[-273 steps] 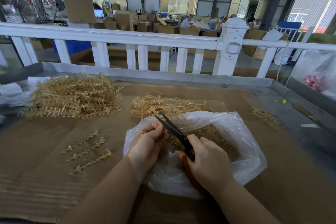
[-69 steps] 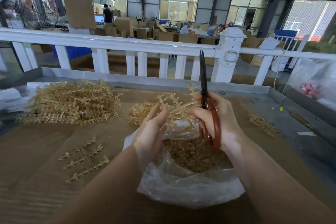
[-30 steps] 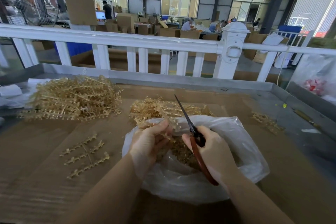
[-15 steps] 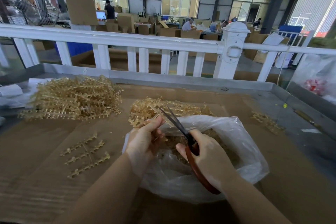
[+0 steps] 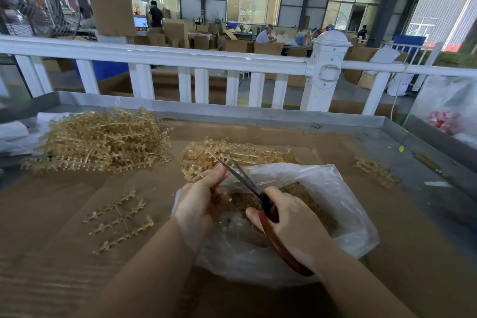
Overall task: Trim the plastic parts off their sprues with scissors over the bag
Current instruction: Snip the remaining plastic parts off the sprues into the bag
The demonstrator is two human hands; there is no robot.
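A clear plastic bag (image 5: 343,204) lies open on the cardboard-covered table, holding loose tan cut parts (image 5: 304,196). My left hand (image 5: 200,202) holds a tan plastic sprue (image 5: 196,174) over the bag's left rim, mostly hidden by the fingers. My right hand (image 5: 289,224) grips red-handled scissors (image 5: 260,197). Their dark blades stand slightly parted and point up-left, with the tips just beside my left fingertips.
A large heap of tan sprues (image 5: 103,139) lies at the back left, a smaller heap (image 5: 232,153) just behind the bag. One sprue frame (image 5: 121,219) lies flat at the left, a few pieces (image 5: 374,170) at the right. A white railing (image 5: 180,55) runs behind the table.
Since a second ago the scissors' blades have parted and swung down-left toward my left fingers. My left hand stays at the bag's left rim with the sprue.
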